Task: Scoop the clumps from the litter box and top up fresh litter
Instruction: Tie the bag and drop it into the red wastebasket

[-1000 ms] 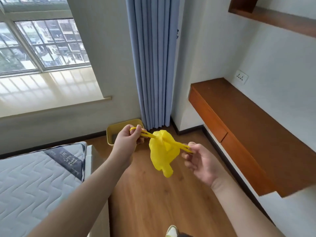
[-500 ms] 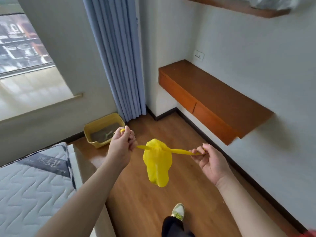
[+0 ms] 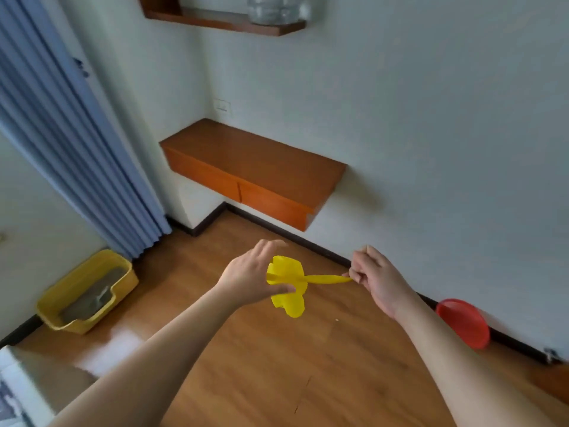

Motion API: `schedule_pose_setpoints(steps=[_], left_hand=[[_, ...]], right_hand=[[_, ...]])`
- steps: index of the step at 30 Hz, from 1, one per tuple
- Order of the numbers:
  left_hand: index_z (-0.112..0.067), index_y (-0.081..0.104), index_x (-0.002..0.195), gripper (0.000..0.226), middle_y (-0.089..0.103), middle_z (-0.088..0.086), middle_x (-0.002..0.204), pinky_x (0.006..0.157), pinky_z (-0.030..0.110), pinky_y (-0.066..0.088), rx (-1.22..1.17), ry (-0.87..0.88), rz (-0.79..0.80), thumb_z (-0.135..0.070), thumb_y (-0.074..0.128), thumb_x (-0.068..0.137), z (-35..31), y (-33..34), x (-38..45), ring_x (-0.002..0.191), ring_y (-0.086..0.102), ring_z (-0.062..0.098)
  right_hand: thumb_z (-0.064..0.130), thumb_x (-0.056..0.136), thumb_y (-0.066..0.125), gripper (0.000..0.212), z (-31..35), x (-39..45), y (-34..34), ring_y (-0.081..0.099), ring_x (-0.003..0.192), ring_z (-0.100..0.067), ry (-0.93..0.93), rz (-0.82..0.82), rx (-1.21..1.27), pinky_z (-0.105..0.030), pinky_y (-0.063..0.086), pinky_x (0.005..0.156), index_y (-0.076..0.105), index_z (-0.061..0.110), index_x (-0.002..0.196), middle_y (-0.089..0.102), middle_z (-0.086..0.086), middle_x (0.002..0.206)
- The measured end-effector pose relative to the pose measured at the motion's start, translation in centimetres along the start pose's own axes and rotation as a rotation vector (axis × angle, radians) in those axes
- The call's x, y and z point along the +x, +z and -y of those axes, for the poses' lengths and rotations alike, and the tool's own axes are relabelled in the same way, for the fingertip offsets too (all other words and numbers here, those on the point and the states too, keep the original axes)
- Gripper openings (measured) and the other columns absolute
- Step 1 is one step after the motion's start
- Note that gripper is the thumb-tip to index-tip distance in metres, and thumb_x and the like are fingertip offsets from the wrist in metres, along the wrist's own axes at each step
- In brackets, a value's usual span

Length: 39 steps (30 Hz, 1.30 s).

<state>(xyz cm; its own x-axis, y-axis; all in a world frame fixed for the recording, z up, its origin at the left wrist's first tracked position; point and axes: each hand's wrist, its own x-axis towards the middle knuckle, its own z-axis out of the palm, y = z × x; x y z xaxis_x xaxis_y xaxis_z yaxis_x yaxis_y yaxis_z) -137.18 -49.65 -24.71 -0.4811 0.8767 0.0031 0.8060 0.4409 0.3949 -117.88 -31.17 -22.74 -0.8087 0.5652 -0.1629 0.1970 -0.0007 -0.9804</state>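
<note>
**Yellow bag stretched between two hands, litter box off to the side**

Both arms are out over the wooden floor (image 3: pixel 246 365), and between them hangs a small yellow plastic bag (image 3: pixel 288 291). The right hand (image 3: pixel 377 277) has its fingers (image 3: pixel 357 272) curled tight, pinching one twisted handle of the bag, which runs taut from those fingertips across to the bag's bunched body. The left hand (image 3: pixel 249 280) is on the other side, fingers spread and mostly straight, thumb lying against the bag's lower front; the bag sits right against its palm side. Whether that hand truly clamps the plastic, I cannot tell from here. The bag's crumpled end droops below the left thumb.

Well away from the left fingers, down by the blue curtain (image 3: pixel 77 164), stands the yellow litter box (image 3: pixel 123 282) on the floor, grey litter inside and something pale, maybe a scoop, lying in it, too blurred to be sure.

Beyond the right wrist, a red round dish (image 3: pixel 463 323) rests near the skirting. Ahead of both sets of fingers, a wooden counter (image 3: pixel 255 158) juts from the wall, a shelf (image 3: pixel 221 21) above it.
</note>
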Motion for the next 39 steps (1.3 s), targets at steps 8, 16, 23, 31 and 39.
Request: schedule_pose_setpoints(steps=[8, 16, 23, 31, 39], left_hand=[[-0.033, 0.040, 0.140, 0.063, 0.046, 0.001, 0.133, 0.088, 0.035, 0.052, 0.487, 0.238, 0.235, -0.062, 0.057, 0.086, -16.4, 11.7, 7.1, 0.116, 0.054, 0.022], [-0.025, 0.051, 0.133, 0.041, 0.059, -0.002, 0.123, 0.088, 0.035, 0.049, 0.178, 0.307, 0.250, -0.028, 0.056, 0.093, -30.2, 18.5, 11.2, 0.118, 0.054, 0.022], [-0.022, 0.059, 0.127, 0.040, 0.055, -0.001, 0.126, 0.098, 0.032, 0.038, 0.022, 0.469, 0.203, -0.023, 0.065, 0.088, -36.6, 21.7, 15.1, 0.117, 0.046, 0.023], [-0.019, 0.058, 0.125, 0.037, 0.055, -0.001, 0.131, 0.106, 0.032, 0.035, -0.143, 0.585, 0.279, -0.023, 0.064, 0.089, -40.9, 27.4, 22.3, 0.125, 0.044, 0.019], [-0.014, 0.058, 0.112, 0.031, 0.059, 0.003, 0.118, 0.090, 0.036, 0.048, -0.123, 0.691, 0.314, -0.019, 0.065, 0.082, -43.8, 33.4, 30.3, 0.106, 0.055, 0.023]], right_hand=[[0.022, 0.101, 0.046, 0.031, -1.9, -6.7, -14.3, 0.056, 0.064, -0.014, 0.013, -0.053, 0.195, -0.054, 0.044, 0.101, 0.040, 0.011, 0.072, 0.045, 0.001, 0.061], [0.037, 0.091, 0.062, 0.027, -7.2, -12.4, -26.4, 0.054, 0.068, -0.010, 0.048, -0.307, -0.442, -0.014, 0.042, 0.063, 0.050, 0.023, 0.111, 0.055, -0.001, 0.077], [0.045, 0.079, 0.072, 0.083, -14.1, -12.5, -31.8, 0.045, 0.116, -0.008, 0.103, -0.217, -0.659, -0.026, 0.040, 0.097, 0.026, 0.031, 0.147, 0.037, 0.009, 0.133], [0.031, 0.093, 0.054, 0.038, -17.9, -8.1, -37.9, 0.059, 0.099, -0.018, 0.235, -0.385, -0.798, -0.033, 0.049, 0.081, 0.045, 0.021, 0.129, 0.052, 0.002, 0.119], [0.028, 0.087, 0.064, 0.035, -20.8, -3.7, -46.0, 0.059, 0.094, -0.019, 0.270, -0.408, -1.030, -0.029, 0.048, 0.081, 0.056, 0.019, 0.119, 0.052, 0.001, 0.114]])
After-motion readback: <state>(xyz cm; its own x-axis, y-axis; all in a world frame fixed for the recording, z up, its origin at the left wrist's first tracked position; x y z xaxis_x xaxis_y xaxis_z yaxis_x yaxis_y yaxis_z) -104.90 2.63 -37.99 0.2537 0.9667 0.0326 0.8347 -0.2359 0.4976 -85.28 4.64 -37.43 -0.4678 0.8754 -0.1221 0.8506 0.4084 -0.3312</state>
